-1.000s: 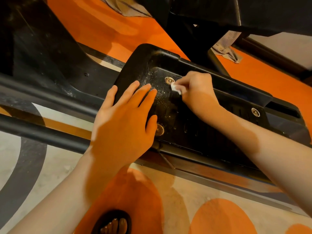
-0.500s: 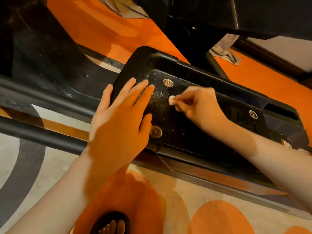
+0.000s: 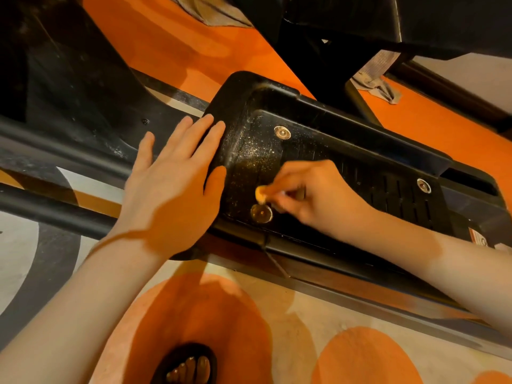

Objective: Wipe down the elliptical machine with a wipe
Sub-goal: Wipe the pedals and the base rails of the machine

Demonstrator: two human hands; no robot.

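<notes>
The elliptical's black foot pedal (image 3: 327, 151) runs across the middle of the view, its near end speckled with dust. My left hand (image 3: 174, 189) lies flat with fingers spread on the pedal's left end. My right hand (image 3: 313, 195) pinches a small bunched-up wipe (image 3: 260, 194) and presses it on the pedal surface just above a round metal bolt head (image 3: 261, 213) near the front edge. Two more bolt heads, one (image 3: 282, 132) at the far side and one (image 3: 424, 185) to the right, show on the pedal.
A black rail tube (image 3: 55, 212) and the machine's black frame (image 3: 69, 87) lie to the left. The floor is orange, grey and pale. A crumpled cloth (image 3: 376, 87) lies on the floor behind the pedal. My sandalled foot (image 3: 188, 364) is at the bottom.
My right hand has drawn the wipe from the far bolt head toward me, down to the near bolt. My left hand slid a little left toward the pedal's end.
</notes>
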